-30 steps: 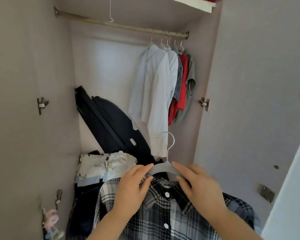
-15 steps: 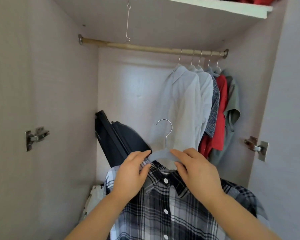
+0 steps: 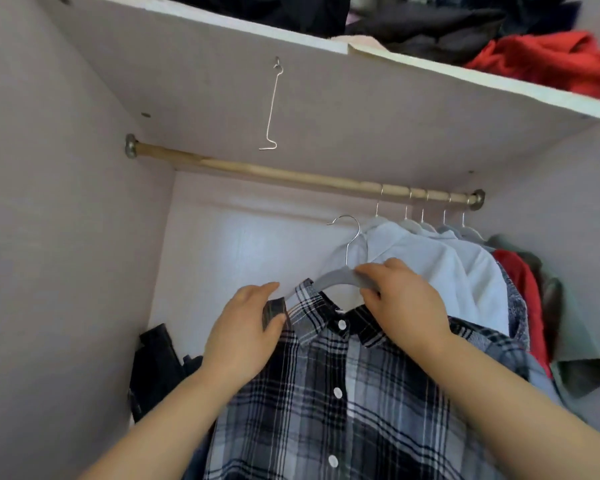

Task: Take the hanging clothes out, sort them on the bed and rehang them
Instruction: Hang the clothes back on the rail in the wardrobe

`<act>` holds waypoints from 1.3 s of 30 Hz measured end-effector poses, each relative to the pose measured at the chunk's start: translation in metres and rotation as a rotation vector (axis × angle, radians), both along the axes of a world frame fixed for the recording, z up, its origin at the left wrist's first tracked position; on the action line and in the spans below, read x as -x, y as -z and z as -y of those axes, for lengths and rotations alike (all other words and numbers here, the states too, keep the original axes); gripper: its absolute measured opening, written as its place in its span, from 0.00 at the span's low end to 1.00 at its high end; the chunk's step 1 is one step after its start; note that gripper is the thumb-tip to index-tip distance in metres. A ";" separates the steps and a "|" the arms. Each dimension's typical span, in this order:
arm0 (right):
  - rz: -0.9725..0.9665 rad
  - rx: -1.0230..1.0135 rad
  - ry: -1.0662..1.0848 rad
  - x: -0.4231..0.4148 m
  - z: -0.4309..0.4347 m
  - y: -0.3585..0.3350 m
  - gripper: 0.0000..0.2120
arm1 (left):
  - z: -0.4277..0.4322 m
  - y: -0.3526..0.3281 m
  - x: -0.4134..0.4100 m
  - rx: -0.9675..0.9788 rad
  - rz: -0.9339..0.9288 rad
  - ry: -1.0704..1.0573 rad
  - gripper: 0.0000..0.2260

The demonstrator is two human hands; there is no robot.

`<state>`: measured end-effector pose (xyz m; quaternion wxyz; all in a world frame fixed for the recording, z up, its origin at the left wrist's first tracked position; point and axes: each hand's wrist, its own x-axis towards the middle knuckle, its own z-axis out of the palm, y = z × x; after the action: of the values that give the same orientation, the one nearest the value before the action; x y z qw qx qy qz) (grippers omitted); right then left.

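Observation:
A black, white and blue plaid shirt (image 3: pixel 343 393) hangs on a grey hanger (image 3: pixel 336 277) whose metal hook sits a little below the wooden rail (image 3: pixel 274 174). My right hand (image 3: pixel 399 299) grips the hanger's right arm. My left hand (image 3: pixel 246 327) pinches the shirt's left shoulder by the collar. On the rail's right end hang several garments: a white shirt (image 3: pixel 440 268), a patterned grey one, a red one (image 3: pixel 523 285) and a green-grey one.
A bent wire hook (image 3: pixel 272 109) dangles from the shelf underside above the rail. The top shelf (image 3: pixel 430 67) holds piled dark and red clothes. A black suitcase (image 3: pixel 156 368) leans in the lower left of the wardrobe. The rail's left half is bare.
Both hands have lifted the plaid shirt and its hanger upward and rightward toward the rail. My view has tilted up, bringing the top shelf into sight.

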<state>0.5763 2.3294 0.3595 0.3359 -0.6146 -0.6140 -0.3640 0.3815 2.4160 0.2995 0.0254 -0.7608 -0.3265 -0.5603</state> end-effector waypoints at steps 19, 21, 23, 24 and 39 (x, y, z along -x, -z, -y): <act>-0.027 -0.169 0.166 -0.060 -0.132 -0.134 0.11 | -0.118 -0.092 -0.023 -0.233 0.012 -0.056 0.22; -0.031 -0.166 0.152 -0.066 -0.139 -0.138 0.11 | -0.125 -0.093 -0.026 -0.231 0.018 -0.068 0.22; -0.036 -0.146 0.145 -0.072 -0.147 -0.139 0.12 | -0.131 -0.092 -0.030 -0.232 0.018 -0.077 0.22; -0.037 -0.133 0.144 -0.074 -0.152 -0.138 0.12 | -0.134 -0.090 -0.032 -0.232 0.013 -0.082 0.22; 0.011 -0.143 0.161 -0.083 -0.164 -0.101 0.18 | -0.151 -0.039 -0.047 -0.132 -0.048 -0.088 0.23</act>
<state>0.6597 2.4936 0.4601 0.3452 -0.6342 -0.5370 -0.4362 0.4280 2.5667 0.3386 0.1081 -0.7556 -0.3212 -0.5606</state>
